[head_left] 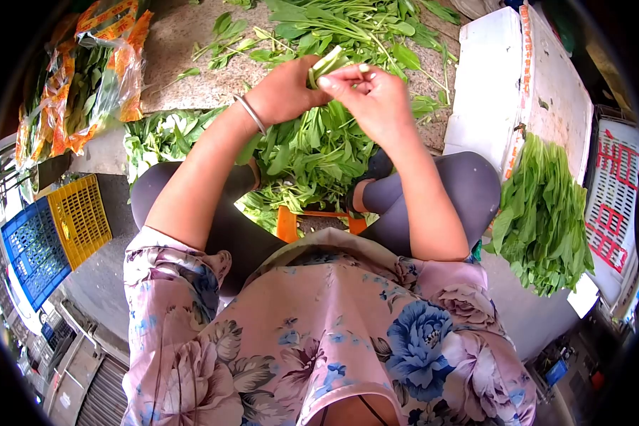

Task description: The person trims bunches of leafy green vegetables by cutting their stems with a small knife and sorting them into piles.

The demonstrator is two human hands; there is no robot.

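My left hand (284, 89), with a bangle at the wrist, is closed round a small bunch of leafy greens (326, 62). Its pale cut stem ends point up and away from me, and the leaves hang below the hand. My right hand (376, 99) meets it from the other side, fingers bent and thumb against the stems. A small pale tip shows between its fingers; I cannot tell whether it is a stem end. Under both hands lies a heap of loose green leaves (312, 153), between my knees.
Loose greens (348, 21) are spread over the stone slab (174, 42) ahead. Plastic bags of greens (85, 78) stand at left, above a yellow and blue crate (82, 213). At right, a white foam box (486, 78) has a bunch of greens (547, 213) against it, beside a white basket (610, 192).
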